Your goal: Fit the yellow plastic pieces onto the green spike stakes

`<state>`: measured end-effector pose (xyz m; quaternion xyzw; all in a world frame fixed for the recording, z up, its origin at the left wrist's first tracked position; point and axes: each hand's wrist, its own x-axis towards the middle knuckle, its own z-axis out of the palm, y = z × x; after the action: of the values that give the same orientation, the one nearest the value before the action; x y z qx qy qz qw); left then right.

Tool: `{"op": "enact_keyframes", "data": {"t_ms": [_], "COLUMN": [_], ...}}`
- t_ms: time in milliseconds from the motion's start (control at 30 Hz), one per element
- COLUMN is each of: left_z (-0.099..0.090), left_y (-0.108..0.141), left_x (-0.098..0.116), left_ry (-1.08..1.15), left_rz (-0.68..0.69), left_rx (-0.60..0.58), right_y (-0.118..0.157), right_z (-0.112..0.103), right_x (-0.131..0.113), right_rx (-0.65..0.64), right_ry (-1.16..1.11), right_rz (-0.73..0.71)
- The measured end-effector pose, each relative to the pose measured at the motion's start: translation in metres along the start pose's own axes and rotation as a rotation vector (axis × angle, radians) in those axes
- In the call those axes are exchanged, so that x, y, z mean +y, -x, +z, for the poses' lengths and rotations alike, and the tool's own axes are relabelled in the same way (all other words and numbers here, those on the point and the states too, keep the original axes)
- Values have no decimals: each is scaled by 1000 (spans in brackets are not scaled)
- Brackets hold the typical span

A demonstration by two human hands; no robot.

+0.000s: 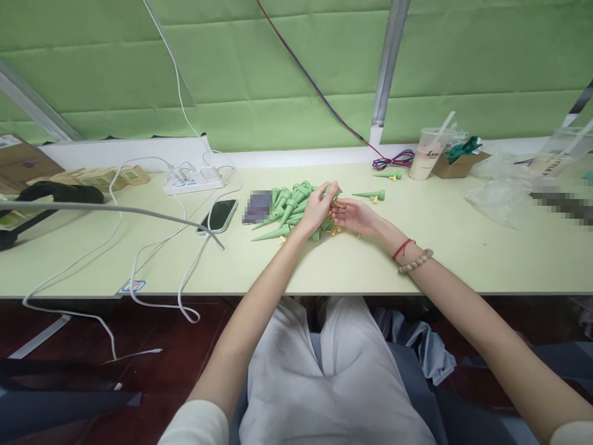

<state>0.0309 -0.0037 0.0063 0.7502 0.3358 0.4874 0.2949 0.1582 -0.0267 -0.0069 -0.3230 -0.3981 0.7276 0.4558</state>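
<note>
Pinching yellow valve (338, 204) between both hands (356, 216) | loose grip might drop it tbh | lost in green spikes (291, 204), 9 o'clock

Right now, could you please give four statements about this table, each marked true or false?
1. The left hand and right hand are at the heap of green plastic spikes. True.
2. The red string bracelet is worn nearer the left hand. False: nearer the right hand.
3. The dark-screened rectangular phone lies left of the heap. True.
4. The white plastic power strip lies right of the heap. False: it lies left.
</note>
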Motion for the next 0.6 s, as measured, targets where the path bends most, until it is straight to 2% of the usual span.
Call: {"op": "enact_keyframes", "data": {"t_ms": [100,200,300,433,500,600], "left_z": [0,1,3,4,3,-1], "left_y": [0,0,1,1,0,0], "left_x": [1,-2,-7,-10,-9,-6], "left_ry": [9,15,-25,-95,-85,-37], "left_rz": [-27,-10,5,-68,-76,-58], "left_rx": [24,13,34,97,107,84], "right_y": [1,-1,-5,-10,-10,-7], "right_z": [0,-3,-5,-3,-1,0], "right_x": [0,1,5,10,11,6], "right_rx": [-21,-5,117,285,278,198], "right_ry": [40,194,460,709,704,554], "right_rz": [-65,-211,-446,-719,-728,-516]}}
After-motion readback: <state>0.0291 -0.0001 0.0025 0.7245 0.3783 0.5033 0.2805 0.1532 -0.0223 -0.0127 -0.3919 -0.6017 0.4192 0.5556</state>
